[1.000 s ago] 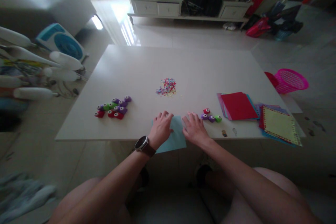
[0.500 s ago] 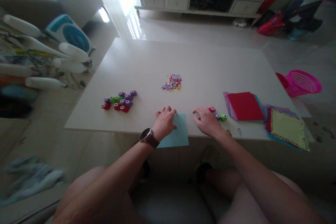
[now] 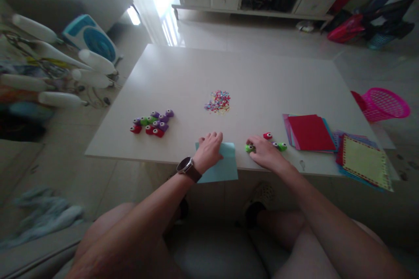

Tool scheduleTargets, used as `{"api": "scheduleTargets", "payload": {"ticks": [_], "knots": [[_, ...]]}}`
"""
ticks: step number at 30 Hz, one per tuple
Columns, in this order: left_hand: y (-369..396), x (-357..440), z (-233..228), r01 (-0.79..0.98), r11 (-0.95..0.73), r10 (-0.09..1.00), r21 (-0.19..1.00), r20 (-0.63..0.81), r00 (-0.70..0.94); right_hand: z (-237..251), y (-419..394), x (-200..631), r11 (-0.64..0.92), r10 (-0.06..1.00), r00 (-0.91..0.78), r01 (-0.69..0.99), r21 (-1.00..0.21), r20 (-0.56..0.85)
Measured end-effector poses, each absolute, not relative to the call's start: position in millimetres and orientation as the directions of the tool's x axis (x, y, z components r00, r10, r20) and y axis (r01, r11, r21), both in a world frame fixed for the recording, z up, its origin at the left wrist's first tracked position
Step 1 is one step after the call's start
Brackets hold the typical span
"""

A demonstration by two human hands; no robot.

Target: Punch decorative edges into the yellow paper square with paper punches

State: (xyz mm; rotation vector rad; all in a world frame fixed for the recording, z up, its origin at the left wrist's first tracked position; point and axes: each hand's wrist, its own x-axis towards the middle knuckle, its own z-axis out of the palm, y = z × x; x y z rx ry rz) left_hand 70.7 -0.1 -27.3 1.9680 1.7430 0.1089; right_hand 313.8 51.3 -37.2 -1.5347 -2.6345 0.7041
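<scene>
My left hand (image 3: 209, 152), with a watch on the wrist, lies with its fingers stretched out on a sheet of light blue paper (image 3: 227, 168), pressing it to the table; the sheet's near part overhangs the edge. My right hand (image 3: 264, 150) has its fingers curled round a small green craft punch (image 3: 248, 148) with an eye-like dot. The palm partly hides the punches beside it. Past those fingers stand a red punch (image 3: 267, 135) and another green punch (image 3: 283, 147). A heap of colourful small paper cut-outs (image 3: 218, 101) lies farther back.
Several red, green and purple punches (image 3: 157, 124) cluster at the left of the white table (image 3: 183, 69). At right are a stack of coloured paper (image 3: 310, 133), bordered sheets (image 3: 365, 159) and a small clear item (image 3: 302, 165). A pink basket (image 3: 386, 104) stands beyond the table's right edge.
My right hand has shifted slightly right and curled at the green punch, which now shows by the fingertips. My left hand stays on the blue paper. The whole view has shifted slightly.
</scene>
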Motion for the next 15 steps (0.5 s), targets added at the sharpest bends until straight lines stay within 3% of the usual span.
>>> {"api": "scheduleTargets", "payload": {"ticks": [4, 15], "knots": [[-1.6, 70.3, -28.2, 0.869, -0.065, 0.945, 0.491, -0.25, 0.212, -38.6, 49.5, 309.2, 0.404, 0.839, -0.512, 0.812, -0.421, -0.183], [-1.9, 69.8, -35.5, 0.836, -0.175, 0.937, 0.52, -0.173, 0.303, -40.6, 42.0, 292.0, 0.364, 0.895, -0.445, 0.733, -0.575, 0.0]]}}
